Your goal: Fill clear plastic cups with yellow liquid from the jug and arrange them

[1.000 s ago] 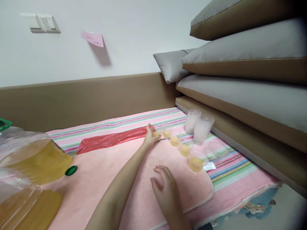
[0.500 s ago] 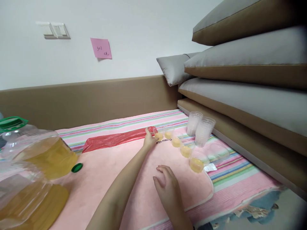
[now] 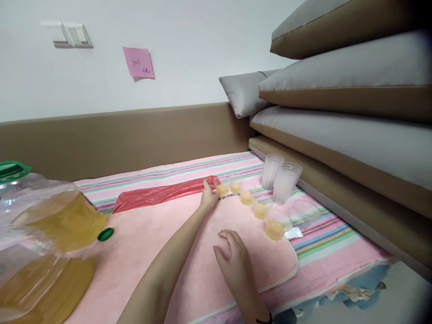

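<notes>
At the far edge of the pink mat (image 3: 135, 261), in the head view, the left hand (image 3: 209, 197) curls partway about a clear cup (image 3: 222, 190) holding a little yellow liquid; whether it grips, I cannot tell. Above the mat's near part, the right hand (image 3: 236, 258) is loosely spread, holding nothing. Four similar cups (image 3: 259, 210) run down the mat's right side. With the cups so close together and the mat apparently soft, a nudge could tip one and spill it; the thin red bag (image 3: 165, 193) along the mat's far edge might catch a base.
</notes>
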A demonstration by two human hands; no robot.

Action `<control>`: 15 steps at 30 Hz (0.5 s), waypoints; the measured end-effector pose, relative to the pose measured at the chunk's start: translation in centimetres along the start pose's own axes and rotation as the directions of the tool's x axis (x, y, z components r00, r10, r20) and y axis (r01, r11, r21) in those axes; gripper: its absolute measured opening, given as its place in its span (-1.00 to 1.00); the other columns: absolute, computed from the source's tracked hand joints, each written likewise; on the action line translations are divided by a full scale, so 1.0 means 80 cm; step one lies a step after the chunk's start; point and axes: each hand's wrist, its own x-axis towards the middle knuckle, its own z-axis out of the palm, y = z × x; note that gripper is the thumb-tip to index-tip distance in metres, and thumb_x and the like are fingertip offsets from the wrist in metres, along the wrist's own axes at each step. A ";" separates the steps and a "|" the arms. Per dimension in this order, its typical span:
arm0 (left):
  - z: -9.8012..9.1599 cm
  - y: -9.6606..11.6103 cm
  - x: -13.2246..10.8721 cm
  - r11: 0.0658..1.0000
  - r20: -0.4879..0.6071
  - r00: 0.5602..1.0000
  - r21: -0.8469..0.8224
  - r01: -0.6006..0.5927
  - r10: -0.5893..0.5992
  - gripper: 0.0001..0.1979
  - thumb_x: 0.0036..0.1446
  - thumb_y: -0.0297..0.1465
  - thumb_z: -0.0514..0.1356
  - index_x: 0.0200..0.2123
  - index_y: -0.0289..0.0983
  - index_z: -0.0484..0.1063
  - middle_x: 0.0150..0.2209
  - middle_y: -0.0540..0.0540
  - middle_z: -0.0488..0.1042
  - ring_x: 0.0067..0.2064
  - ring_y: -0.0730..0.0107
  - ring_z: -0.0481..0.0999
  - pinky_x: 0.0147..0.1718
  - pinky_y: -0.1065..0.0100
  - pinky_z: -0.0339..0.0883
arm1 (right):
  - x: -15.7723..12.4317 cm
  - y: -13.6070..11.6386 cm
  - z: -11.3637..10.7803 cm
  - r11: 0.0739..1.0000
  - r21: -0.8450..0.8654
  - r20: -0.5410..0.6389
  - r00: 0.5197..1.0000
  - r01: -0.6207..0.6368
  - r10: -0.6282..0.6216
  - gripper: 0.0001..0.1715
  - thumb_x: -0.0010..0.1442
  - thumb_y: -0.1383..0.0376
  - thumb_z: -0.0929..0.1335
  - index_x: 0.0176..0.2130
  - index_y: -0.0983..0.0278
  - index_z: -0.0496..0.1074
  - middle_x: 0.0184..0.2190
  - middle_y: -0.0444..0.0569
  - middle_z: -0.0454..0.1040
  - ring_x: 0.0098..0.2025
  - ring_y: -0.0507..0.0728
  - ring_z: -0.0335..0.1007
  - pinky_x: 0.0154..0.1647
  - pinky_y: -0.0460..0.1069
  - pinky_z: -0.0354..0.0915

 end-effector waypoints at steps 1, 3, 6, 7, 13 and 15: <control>0.000 -0.001 -0.001 1.000 -0.012 1.000 0.004 -0.005 0.005 -0.61 0.22 -0.30 0.16 0.09 -0.27 0.28 0.01 -0.16 0.40 -0.11 0.29 0.49 -0.18 0.16 0.47 | 0.000 0.000 0.000 1.000 -0.005 0.003 1.000 -0.003 0.003 -0.67 0.04 0.49 0.30 -0.15 0.30 0.41 -0.19 0.08 0.50 -0.07 0.24 0.44 0.00 0.15 0.37; -0.004 -0.002 -0.009 0.999 -0.041 0.999 0.015 -0.028 0.028 -0.60 0.22 -0.30 0.16 0.10 -0.27 0.27 0.03 -0.17 0.38 -0.08 0.25 0.48 -0.14 0.12 0.45 | 0.001 0.001 -0.002 1.000 -0.020 0.006 1.000 -0.004 0.005 -0.67 0.05 0.48 0.31 -0.15 0.30 0.41 -0.19 0.09 0.50 -0.07 0.25 0.44 0.00 0.15 0.37; -0.022 -0.004 -0.042 0.993 -0.064 0.992 0.045 -0.110 0.113 -0.53 0.17 -0.41 0.19 0.14 -0.27 0.19 0.08 -0.19 0.34 0.00 0.20 0.43 -0.02 0.05 0.37 | 0.001 0.006 -0.005 0.999 -0.044 0.029 0.999 0.021 -0.020 -0.67 0.07 0.48 0.30 -0.14 0.31 0.43 -0.17 0.10 0.50 -0.06 0.24 0.44 0.01 0.15 0.37; -0.033 -0.004 -0.060 0.987 -0.051 0.987 0.060 -0.152 0.155 -0.49 0.13 -0.47 0.19 0.15 -0.26 0.16 0.10 -0.20 0.32 0.04 0.22 0.41 0.05 0.07 0.32 | 0.001 0.009 -0.007 0.998 -0.053 0.040 0.999 0.037 -0.035 -0.67 0.07 0.48 0.29 -0.13 0.31 0.44 -0.15 0.10 0.50 -0.04 0.24 0.43 0.03 0.15 0.36; -0.120 -0.001 -0.204 0.912 0.118 0.930 0.188 -0.365 0.348 -0.63 0.09 -0.49 0.14 0.00 -0.19 0.31 0.05 -0.14 0.39 0.13 0.18 0.34 0.18 0.01 0.17 | 0.000 0.030 -0.011 0.989 -0.101 0.100 0.990 0.108 -0.098 -0.65 0.02 0.37 0.41 -0.13 0.28 0.53 -0.06 0.14 0.50 0.04 0.29 0.41 0.12 0.21 0.32; -0.142 0.005 -0.249 0.893 0.159 0.917 0.221 -0.393 0.365 -0.61 0.07 -0.48 0.16 0.00 -0.19 0.31 0.04 -0.15 0.40 0.12 0.16 0.35 0.16 0.02 0.20 | 0.001 0.033 -0.013 0.988 -0.089 0.117 0.986 0.130 -0.119 -0.70 0.06 0.34 0.39 -0.15 0.28 0.55 -0.06 0.15 0.51 0.03 0.28 0.43 0.10 0.20 0.34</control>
